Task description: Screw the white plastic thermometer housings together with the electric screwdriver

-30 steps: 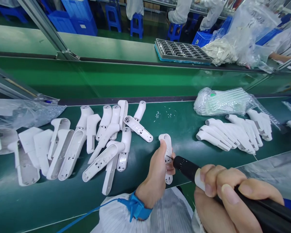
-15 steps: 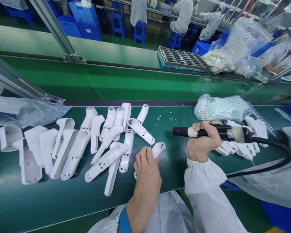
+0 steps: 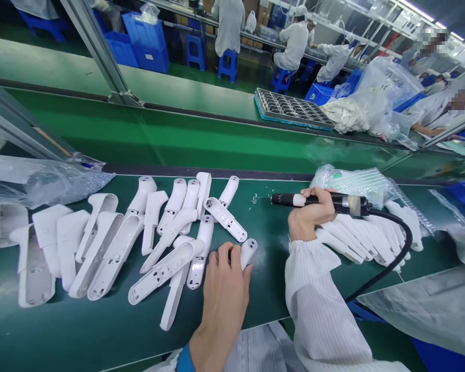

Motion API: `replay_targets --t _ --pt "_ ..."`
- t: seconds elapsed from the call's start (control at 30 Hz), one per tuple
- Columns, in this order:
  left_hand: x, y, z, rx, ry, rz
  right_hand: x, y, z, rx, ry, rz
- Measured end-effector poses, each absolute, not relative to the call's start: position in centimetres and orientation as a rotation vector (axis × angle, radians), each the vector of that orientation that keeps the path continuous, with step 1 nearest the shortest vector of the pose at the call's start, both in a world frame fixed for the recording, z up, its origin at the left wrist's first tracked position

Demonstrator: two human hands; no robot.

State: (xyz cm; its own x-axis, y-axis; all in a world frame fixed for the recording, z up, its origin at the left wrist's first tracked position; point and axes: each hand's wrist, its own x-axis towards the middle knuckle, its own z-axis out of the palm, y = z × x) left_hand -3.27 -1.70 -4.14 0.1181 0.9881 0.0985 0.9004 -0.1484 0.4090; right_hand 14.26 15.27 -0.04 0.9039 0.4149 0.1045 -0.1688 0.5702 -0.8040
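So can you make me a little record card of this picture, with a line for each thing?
Left hand: holds a white plastic housing
Right hand: holds a corded electric screwdriver
Left wrist: blue strap
Work surface: green conveyor belt
Lying nearby: more white plastic housings, tiny screws
Far away: co-workers in white
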Motion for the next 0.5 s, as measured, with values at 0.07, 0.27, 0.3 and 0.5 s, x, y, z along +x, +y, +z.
replay_targets --t 0.07,0.27,0.3,0.5 --pt "-3.31 -1.73 -4.25 2.141 1.869 0.527 14.5 16.11 -0.28 -0.907 -0.28 0.366" --pt "-3.47 -1.7 -3.93 2.101 1.85 0.527 14.86 15.89 -0.19 -0.908 -0.278 0.399" --pt "-3.46 -1.65 -3.85 2.09 1.846 0.524 14.91 15.69 -0.06 -0.907 -0.283 0.399" --pt "-3.41 -1.53 -3.63 2.053 1.822 0.519 14.98 15.91 0.22 -0.905 -0.284 0.388"
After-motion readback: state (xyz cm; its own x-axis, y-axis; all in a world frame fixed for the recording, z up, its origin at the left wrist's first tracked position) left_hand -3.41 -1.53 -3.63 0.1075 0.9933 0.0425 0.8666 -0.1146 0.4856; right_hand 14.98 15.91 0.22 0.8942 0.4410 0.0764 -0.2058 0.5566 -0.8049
